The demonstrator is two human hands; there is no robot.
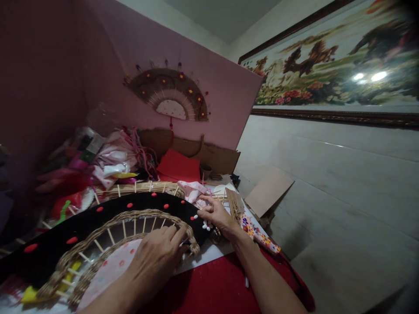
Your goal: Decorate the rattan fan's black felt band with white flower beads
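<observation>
A large fan-shaped craft piece lies before me, with a black outer band (114,208) dotted with red pom-poms (130,205), a braided straw cord (98,232), pale wooden ribs (111,236) and a pink spotted centre (114,265). My left hand (160,250) rests over the ribs and cord with its fingers curled; a small dark item shows at its fingertips, too hidden to name. At the band's right end, my right hand (218,216) has its fingertips closed at a white pom-pom (195,216). Several more white pom-poms (207,225) sit just below that hand.
A finished-looking brown fan (170,85) hangs on the pink board behind. Red paper (179,165), cardboard (216,152) and a heap of fabric and plastic bags (111,152) crowd the back. Flower-patterned strips (262,237) lie at right, beside a red surface (209,288).
</observation>
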